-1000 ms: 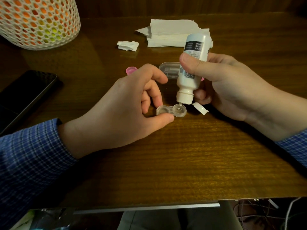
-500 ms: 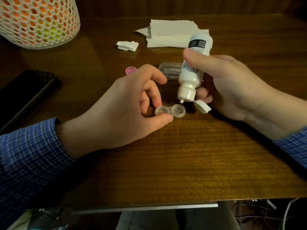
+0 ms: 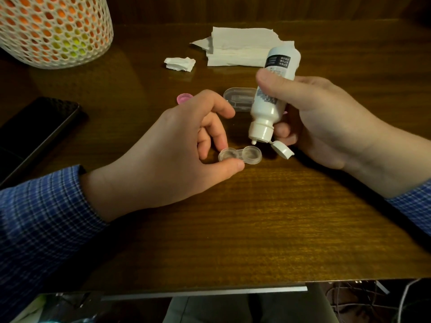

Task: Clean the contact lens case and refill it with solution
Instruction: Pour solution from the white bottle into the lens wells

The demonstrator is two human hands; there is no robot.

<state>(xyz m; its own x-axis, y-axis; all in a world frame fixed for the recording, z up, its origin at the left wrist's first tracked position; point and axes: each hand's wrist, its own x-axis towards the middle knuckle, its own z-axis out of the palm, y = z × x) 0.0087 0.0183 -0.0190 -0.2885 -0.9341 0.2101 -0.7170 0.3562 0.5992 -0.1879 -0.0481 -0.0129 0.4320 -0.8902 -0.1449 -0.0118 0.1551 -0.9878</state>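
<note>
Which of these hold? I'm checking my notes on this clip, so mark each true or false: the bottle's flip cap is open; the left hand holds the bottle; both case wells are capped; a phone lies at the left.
1. The solution bottle has its flip cap open: true.
2. The left hand holds the bottle: false; the right hand grips it, the left pinches the lens case.
3. Both case wells are capped: false; both are uncovered.
4. A phone lies at the left: true.

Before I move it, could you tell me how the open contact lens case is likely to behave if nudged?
The contact lens case looks small, thin and clear, so probably light and apt to slide on the glossy table. It sits flat, so tipping seems unlikely, though its uncapped wells might spill.
</note>
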